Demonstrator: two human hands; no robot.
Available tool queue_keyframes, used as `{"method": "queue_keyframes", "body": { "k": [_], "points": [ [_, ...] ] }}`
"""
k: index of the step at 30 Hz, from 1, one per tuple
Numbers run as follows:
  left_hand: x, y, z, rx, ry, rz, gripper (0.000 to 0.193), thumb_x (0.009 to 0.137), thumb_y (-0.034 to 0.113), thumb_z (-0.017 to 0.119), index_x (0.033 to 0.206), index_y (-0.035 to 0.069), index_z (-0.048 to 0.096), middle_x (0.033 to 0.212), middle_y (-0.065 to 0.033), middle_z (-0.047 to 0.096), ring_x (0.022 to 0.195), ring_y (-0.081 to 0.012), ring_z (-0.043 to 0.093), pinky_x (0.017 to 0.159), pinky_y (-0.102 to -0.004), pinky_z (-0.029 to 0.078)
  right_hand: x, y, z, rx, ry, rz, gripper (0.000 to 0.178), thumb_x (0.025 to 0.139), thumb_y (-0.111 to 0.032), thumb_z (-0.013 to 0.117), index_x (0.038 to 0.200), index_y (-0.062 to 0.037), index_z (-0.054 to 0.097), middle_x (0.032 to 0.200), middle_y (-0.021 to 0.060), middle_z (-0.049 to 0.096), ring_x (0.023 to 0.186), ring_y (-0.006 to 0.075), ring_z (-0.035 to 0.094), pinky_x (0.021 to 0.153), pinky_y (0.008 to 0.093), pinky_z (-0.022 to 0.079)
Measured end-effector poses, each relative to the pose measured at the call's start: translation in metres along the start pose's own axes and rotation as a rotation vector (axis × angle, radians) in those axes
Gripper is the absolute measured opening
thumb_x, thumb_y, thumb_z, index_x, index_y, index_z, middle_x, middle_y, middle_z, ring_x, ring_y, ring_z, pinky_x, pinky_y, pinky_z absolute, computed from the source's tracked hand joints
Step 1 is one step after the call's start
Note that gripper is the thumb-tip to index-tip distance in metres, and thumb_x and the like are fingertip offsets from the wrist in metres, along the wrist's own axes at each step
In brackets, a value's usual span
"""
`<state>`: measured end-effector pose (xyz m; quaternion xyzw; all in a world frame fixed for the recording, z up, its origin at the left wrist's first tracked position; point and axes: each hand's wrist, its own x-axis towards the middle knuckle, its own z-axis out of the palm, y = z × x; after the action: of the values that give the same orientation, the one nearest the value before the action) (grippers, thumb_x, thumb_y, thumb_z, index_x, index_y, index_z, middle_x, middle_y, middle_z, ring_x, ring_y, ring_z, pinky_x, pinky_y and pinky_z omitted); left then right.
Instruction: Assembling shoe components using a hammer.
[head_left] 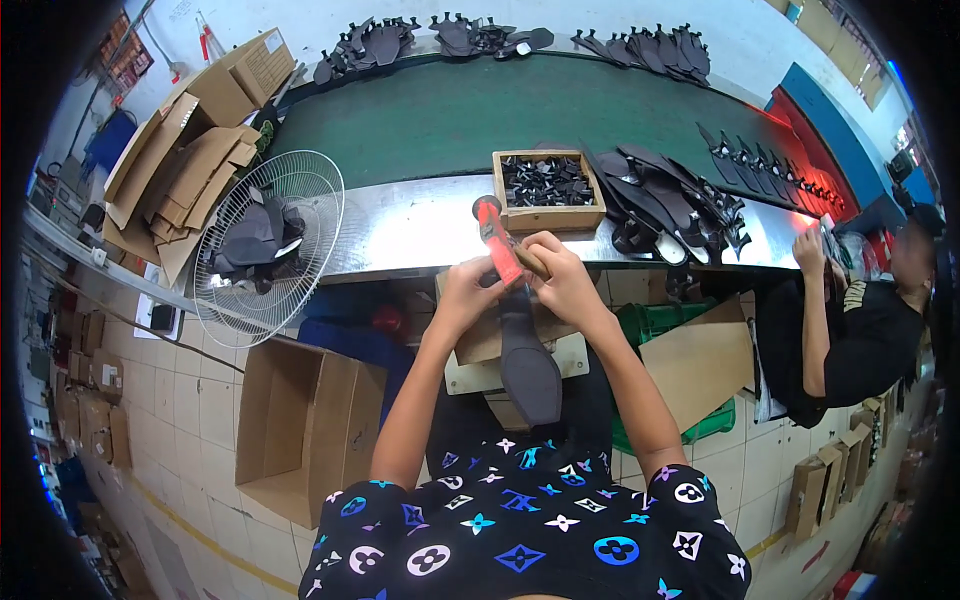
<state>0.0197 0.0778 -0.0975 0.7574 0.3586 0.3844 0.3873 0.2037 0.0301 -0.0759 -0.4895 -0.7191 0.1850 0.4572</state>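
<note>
Both of my hands meet over a small work stand (565, 362) in front of the bench. In the fist of my right hand (562, 283) is a hammer (494, 232) with a wooden handle and a red head. My left hand (468, 293) is closed at the narrow end of a dark grey shoe sole (531, 370). The hammer head crosses in front of its fingertips and hides part of that grip. The sole's wide end points toward my body.
A wooden box (552, 216) of small black parts stands on the metal bench edge (400, 215), beside piled soles (665, 205). Behind runs a green conveyor belt (450, 115). A wire basket (265, 250) and cardboard box (310, 430) are at left. A co-worker (860, 330) sits at right.
</note>
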Motion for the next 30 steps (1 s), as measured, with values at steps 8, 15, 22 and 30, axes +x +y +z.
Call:
{"method": "queue_keyframes", "body": {
  "k": [8,15,22,30],
  "points": [
    [0.001,-0.003,0.001,0.062,0.001,-0.045,0.031,0.078,0.018,0.083,0.101,0.000,0.072,0.084,-0.0154,0.072,0.072,-0.0169,0.068,0.069,-0.0330,0.053,-0.004,-0.008,-0.002,-0.078,-0.064,0.026,0.019,0.084,-0.004,0.072,0.101,0.0017,0.064,0.108,0.0142,0.060,0.085,0.0319,0.063,0.074,0.0370,0.050],
    [0.002,-0.031,0.005,-0.222,-0.041,-0.106,0.028,0.082,0.009,0.078,0.108,0.000,0.074,0.086,-0.0045,0.075,0.074,-0.0077,0.064,0.067,-0.0263,0.053,-0.020,-0.047,-0.011,0.091,0.144,0.185,0.023,0.094,-0.007,0.064,0.116,-0.0004,0.062,0.082,0.0080,0.066,0.069,0.0166,0.063,0.064,0.0298,0.051],
    [0.008,-0.032,0.005,-0.271,-0.087,-0.141,0.028,0.081,0.005,0.077,0.108,-0.001,0.075,0.092,-0.0032,0.075,0.082,-0.0072,0.065,0.075,-0.0240,0.053,-0.064,-0.103,-0.026,0.053,0.156,0.281,0.037,0.098,-0.010,0.060,0.132,0.0041,0.053,0.102,0.0233,0.068,0.088,0.0365,0.069,0.076,0.0377,0.054],
    [0.004,-0.021,0.003,-0.307,-0.133,-0.182,0.035,0.081,0.010,0.078,0.115,0.001,0.073,0.090,-0.0058,0.076,0.080,-0.0075,0.066,0.075,-0.0247,0.053,-0.068,-0.092,-0.009,-0.096,0.142,0.229,0.039,0.096,-0.009,0.061,0.132,0.0051,0.052,0.109,0.0290,0.065,0.095,0.0465,0.065,0.080,0.0447,0.053]
  ]
}}
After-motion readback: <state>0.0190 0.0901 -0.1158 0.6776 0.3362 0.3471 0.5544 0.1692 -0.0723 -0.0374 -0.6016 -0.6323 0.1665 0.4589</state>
